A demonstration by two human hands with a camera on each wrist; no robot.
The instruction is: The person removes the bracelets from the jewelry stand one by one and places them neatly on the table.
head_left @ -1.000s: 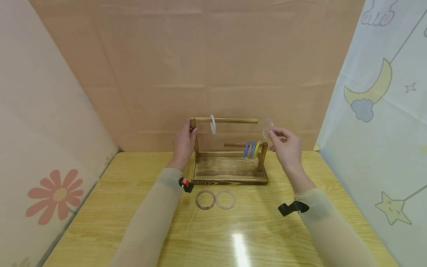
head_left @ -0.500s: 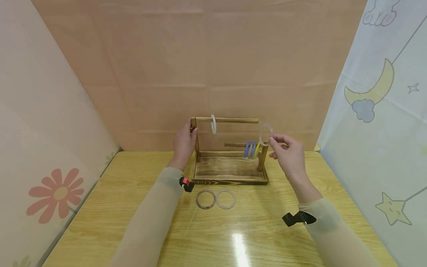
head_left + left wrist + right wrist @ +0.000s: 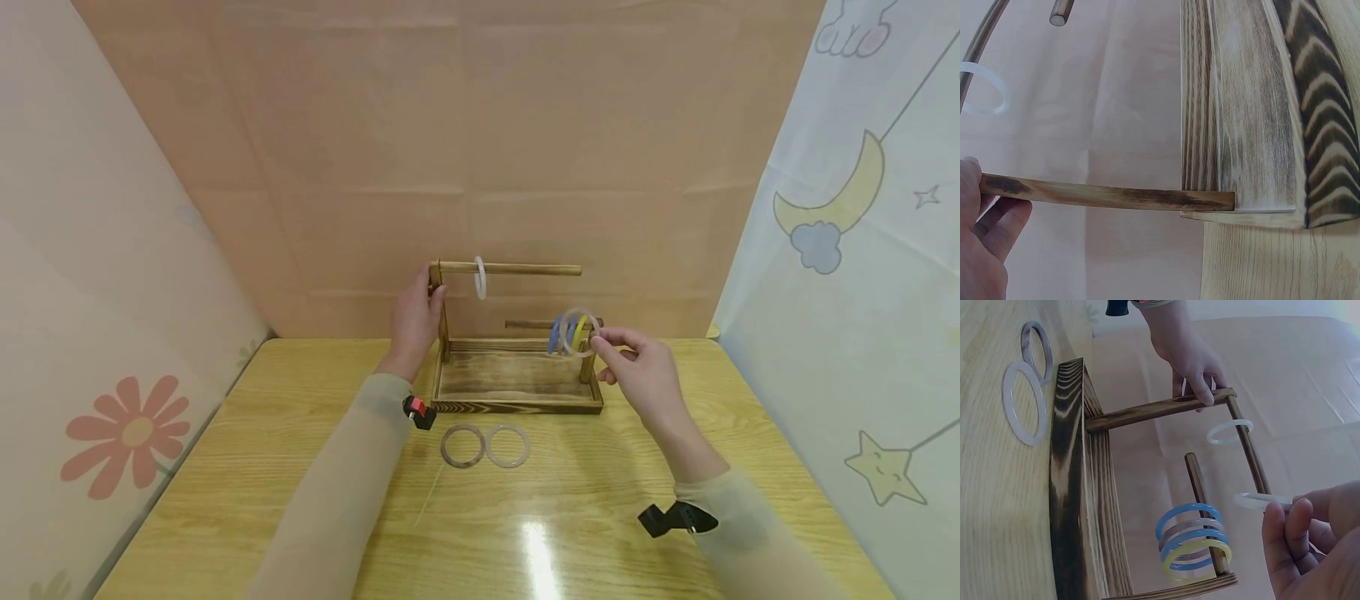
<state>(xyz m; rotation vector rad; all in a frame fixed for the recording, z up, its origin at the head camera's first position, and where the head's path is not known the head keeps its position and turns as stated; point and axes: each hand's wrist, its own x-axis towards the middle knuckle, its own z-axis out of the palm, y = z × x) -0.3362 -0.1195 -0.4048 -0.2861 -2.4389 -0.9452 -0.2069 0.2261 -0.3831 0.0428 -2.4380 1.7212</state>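
Note:
A wooden two-bar bangle rack (image 3: 517,408) stands toward the back of the table. My left hand (image 3: 415,325) grips the top of its tall left post (image 3: 1104,194). Between thumb and fingers, my right hand (image 3: 641,367) pinches a translucent pale bangle (image 3: 1247,501) by its edge. In the head view this bangle overlaps the short lower bar (image 3: 525,324), where several blue, brownish and yellow bangles hang near the right post. A white bangle (image 3: 481,287) hangs on the long upper bar (image 3: 532,269), left of its middle; that bar's right end is free.
In front of the rack, a brownish bangle (image 3: 442,448) and a pale bangle (image 3: 528,446) lie flat side by side on the wooden table (image 3: 600,533). A tan sheet (image 3: 465,125) rises behind. Printed panels flank both sides.
My right hand has brought the pale bangle down and left, from beside the upper bar's end to in front of the lower bar's bangles. My left hand stays on the post.

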